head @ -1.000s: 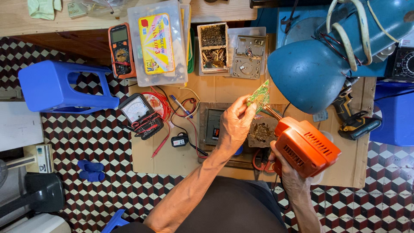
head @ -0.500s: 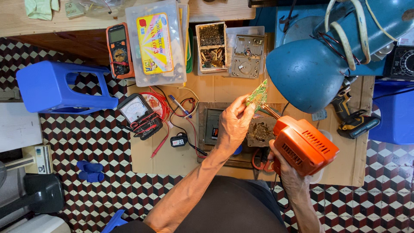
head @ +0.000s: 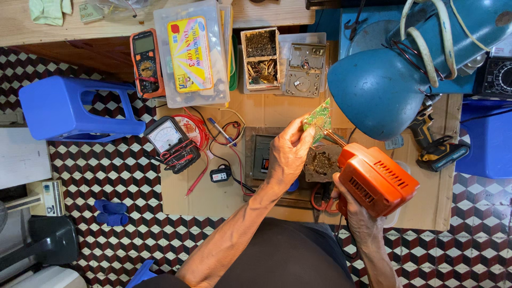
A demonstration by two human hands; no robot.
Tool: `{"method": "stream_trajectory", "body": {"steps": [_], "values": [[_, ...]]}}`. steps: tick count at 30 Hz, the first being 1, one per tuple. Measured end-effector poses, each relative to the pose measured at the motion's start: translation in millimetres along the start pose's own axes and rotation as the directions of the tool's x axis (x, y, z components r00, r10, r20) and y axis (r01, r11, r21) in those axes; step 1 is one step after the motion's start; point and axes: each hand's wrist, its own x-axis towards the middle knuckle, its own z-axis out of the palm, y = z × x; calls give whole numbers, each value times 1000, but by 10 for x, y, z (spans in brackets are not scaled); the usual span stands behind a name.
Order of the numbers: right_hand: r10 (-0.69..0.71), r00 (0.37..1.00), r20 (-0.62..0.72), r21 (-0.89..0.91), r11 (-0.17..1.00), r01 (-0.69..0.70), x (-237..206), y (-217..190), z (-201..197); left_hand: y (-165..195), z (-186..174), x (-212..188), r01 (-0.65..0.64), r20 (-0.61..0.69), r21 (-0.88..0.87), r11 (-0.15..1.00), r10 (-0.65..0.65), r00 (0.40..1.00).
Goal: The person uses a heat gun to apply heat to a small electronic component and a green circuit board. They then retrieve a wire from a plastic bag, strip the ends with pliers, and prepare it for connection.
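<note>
Soldering in progress: left hand (head: 288, 154) grips the green circuit board (head: 318, 118); right hand (head: 349, 205) holds the orange soldering gun (head: 376, 178), tip at the board; joint apparently unfinished

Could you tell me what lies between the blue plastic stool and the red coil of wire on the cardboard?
In the head view, an analog meter with a white dial lies between the blue stool and the red wire coil.
</note>
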Motion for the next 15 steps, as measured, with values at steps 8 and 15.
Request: {"method": "stream_trajectory", "body": {"steps": [8,15], "values": [[152,988,-15,2,988,-152,9,-260,47,42,16,-1,-55,-68,113,992,63,996],[219,976,12,37,975,-219,-2,-229,-16,-32,-24,38,-52,-35,194,980,60,998]]}}
